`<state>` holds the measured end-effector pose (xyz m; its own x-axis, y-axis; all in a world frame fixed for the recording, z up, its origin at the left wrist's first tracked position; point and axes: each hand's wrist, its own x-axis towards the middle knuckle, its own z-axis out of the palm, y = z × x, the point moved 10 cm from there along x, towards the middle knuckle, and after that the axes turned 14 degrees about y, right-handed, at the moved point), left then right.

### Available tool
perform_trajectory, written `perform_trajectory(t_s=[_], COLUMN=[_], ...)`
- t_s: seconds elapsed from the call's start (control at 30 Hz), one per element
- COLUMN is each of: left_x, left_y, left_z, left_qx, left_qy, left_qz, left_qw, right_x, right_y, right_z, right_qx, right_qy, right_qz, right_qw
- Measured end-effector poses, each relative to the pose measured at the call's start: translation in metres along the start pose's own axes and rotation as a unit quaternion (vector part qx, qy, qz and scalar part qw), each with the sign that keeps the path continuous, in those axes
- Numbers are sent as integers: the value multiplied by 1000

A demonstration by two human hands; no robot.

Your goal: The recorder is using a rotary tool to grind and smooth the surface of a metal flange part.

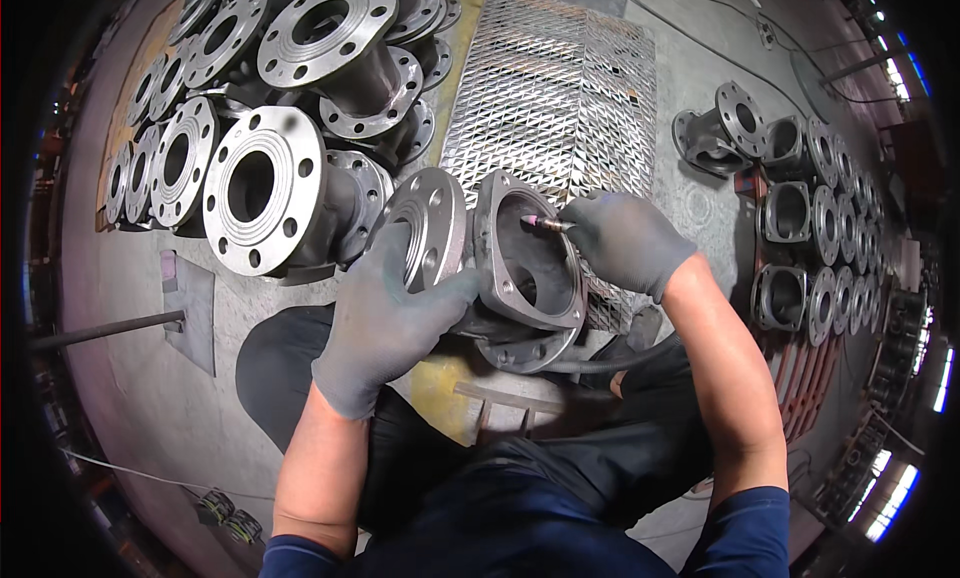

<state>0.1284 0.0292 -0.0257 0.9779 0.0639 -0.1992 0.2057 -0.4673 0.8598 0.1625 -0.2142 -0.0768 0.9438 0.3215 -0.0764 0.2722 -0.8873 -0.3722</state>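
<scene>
A cast valve body (525, 268) is held over the lap, its square opening turned up toward the head. The left hand (385, 318) is clamped on the body's round flange (428, 228), left of the opening. A small grinder (548, 223) is pinched in the right hand (625, 240), just right of the opening; its long axis lies crosswise, tip pointing left at the upper rim. Finished flanged castings (262, 188) are stacked beyond the body.
</scene>
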Motion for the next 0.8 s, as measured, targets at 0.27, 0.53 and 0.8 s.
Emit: perform_trajectory(t_s=[0.27,0.53,0.8], left_x=[1,1,1], left_y=[-1,-1,-3], left_z=[1,2,-3], left_qx=[-32,-14,-42], left_qy=[-1,-4,22], left_qz=[20,-6,14], left_qw=[999,1000,999], right_x=[2,3,7], right_y=[-3,-1,-7], right_z=[-9,-3,-9], right_qx=[13,3,44], right_qy=[12,-3,41], right_qz=[-6,-5,-16], right_qw=[1000,1000,998])
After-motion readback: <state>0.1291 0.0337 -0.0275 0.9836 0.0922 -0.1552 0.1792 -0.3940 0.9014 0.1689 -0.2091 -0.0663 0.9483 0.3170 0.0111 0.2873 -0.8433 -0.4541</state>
